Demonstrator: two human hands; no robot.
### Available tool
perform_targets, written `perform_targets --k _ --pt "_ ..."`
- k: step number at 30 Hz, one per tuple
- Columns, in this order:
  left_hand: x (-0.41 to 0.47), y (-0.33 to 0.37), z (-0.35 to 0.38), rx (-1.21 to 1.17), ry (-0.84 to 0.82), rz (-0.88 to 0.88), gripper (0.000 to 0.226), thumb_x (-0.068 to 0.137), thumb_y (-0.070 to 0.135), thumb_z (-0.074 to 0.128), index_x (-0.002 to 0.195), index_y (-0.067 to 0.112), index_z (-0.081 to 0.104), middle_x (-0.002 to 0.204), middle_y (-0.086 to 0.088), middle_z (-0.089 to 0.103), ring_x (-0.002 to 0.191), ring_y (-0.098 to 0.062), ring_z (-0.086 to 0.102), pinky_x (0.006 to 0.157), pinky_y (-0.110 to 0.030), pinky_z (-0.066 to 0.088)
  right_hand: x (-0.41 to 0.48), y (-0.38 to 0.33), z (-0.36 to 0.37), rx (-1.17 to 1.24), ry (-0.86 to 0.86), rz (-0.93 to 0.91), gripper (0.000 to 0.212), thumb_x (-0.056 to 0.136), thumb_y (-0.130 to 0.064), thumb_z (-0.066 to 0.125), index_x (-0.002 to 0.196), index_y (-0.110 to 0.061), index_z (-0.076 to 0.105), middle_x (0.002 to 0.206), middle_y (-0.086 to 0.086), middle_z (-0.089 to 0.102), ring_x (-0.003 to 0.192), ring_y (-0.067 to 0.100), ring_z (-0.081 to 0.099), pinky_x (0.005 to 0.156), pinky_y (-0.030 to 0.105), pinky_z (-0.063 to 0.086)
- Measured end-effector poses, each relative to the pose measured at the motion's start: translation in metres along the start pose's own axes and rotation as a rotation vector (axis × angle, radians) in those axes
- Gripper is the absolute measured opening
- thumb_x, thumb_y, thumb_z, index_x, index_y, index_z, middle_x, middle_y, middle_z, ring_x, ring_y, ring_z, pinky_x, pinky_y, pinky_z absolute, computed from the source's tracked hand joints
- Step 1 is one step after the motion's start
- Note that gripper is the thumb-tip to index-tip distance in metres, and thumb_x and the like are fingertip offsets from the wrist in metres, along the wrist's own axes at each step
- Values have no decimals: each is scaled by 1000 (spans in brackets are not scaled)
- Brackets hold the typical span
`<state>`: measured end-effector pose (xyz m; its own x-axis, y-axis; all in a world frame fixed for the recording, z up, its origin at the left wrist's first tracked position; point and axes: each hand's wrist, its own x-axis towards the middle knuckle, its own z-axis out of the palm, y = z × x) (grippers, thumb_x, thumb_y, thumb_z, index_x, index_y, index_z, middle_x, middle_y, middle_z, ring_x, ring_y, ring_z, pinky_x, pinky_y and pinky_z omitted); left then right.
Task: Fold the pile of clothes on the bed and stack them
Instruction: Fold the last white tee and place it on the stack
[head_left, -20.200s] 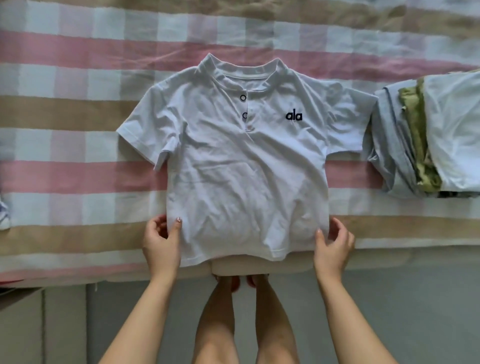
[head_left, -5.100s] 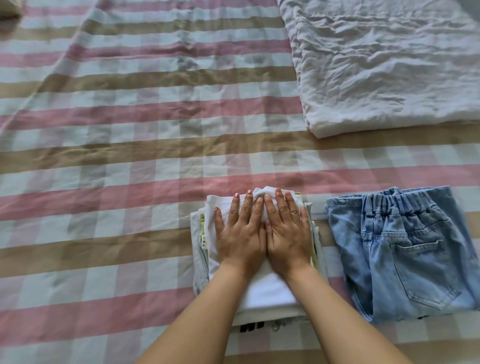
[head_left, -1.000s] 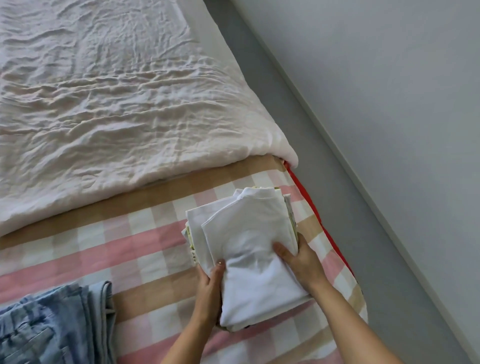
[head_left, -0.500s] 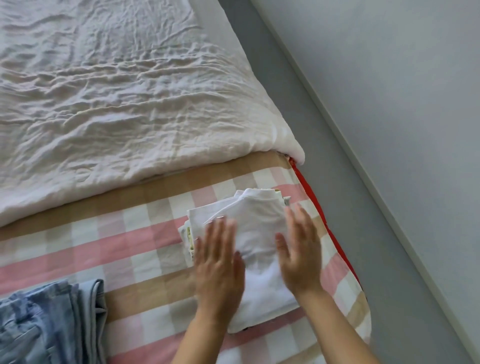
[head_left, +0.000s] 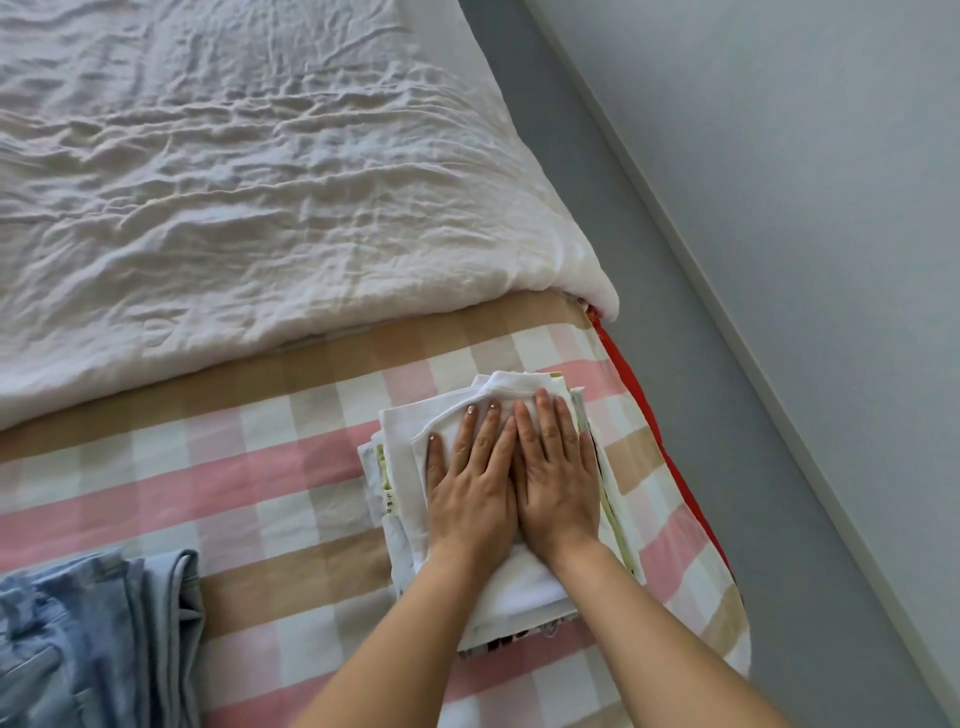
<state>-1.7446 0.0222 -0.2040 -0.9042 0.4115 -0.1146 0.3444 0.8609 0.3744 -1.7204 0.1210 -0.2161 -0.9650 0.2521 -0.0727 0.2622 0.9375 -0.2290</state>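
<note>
So the left hand (head_left: 470, 486) and right hand (head_left: 558, 473) lie flat side by side, fingers straight, gripping nothing. They're just pressing the stack of folded white cotton tops (head_left: 402, 434) right under them, I'd guess to squash it neat. The folded blue denim jeans (head_left: 93, 639) sit well off to the left hand's outer side.

Operator's view, as I see it on my feed: left hand (head_left: 470, 499) and right hand (head_left: 558, 483), each bare; both forearms (head_left: 649, 634) uncovered up to the near frame edge. Nails (head_left: 471, 410) on the fingers (head_left: 488, 436) carry pale, glossy polish with faint sparkle.
</note>
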Motion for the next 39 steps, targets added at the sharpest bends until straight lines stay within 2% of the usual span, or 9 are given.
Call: perform_targets --k 4,7,10,15,21,26,30,34,39 --pt "-9 -5 -30 -270 57 9 46 92 13 48 138 15 42 147 -2 36 140 -22 27 117 -42 15 -3 -7 -26 137 -45 -11 53 97 -39 34 146 -20 23 154 1 11 144 22 12 116 43 15" --pt "-33 -27 -71 -321 186 9 43 82 1 60 125 5 55 127 -10 58 122 -28 52 101 -50 42 -16 -33 -52 237 89 4 49 90 -32 47 134 -11 47 145 12 40 135 30 34 111 48 28" --pt "-75 -72 -108 -322 281 -11 36 78 -3 63 114 3 62 112 -9 66 104 -27 62 89 -41 51 -39 -85 -67 341 246 -127 34 83 -14 57 116 -6 61 123 13 59 117 26 52 102 33 39" --pt "-166 -182 -143 -349 359 -140 32 79 -1 55 110 3 64 108 -5 65 106 -13 53 94 -22 41 -91 -207 -37 711 43 -154 29 85 -4 52 111 -13 62 108 -1 62 105 8 53 95 17 39" --pt "-247 -308 -134 -267 275 -712 62 89 23 56 141 3 29 148 -17 27 138 -29 20 114 -45 18 -136 -319 45 923 -600 424 61 87 -26 62 138 -9 33 139 8 43 127 20 42 105 32 36" --pt "-269 -370 -122 -376 76 -1055 111 72 57 65 146 6 0 154 -15 7 141 -30 7 113 -48 11 -157 -354 79 804 -579 528 99 73 -45 73 144 -3 18 145 17 31 135 30 29 110 42 29" --pt "-269 -392 -119 -556 97 -1198 127 58 54 79 146 5 1 152 -18 9 140 -34 12 113 -49 16 -156 -355 83 931 -563 566 106 66 -49 75 143 -5 17 145 13 35 133 26 36 109 42 34" --pt "-276 -409 -114 -785 92 -1150 104 59 42 84 135 0 26 139 -19 38 128 -32 39 107 -47 34 -156 -351 86 935 -631 550 95 62 -48 76 132 -5 29 134 12 46 123 25 46 100 35 41" --pt "-273 -424 -118 -1020 -68 -977 58 61 38 80 110 12 61 101 2 68 85 -9 64 66 -18 50 -151 -351 95 844 -612 515 76 64 -38 82 119 -3 43 117 11 58 106 27 58 91 43 49"
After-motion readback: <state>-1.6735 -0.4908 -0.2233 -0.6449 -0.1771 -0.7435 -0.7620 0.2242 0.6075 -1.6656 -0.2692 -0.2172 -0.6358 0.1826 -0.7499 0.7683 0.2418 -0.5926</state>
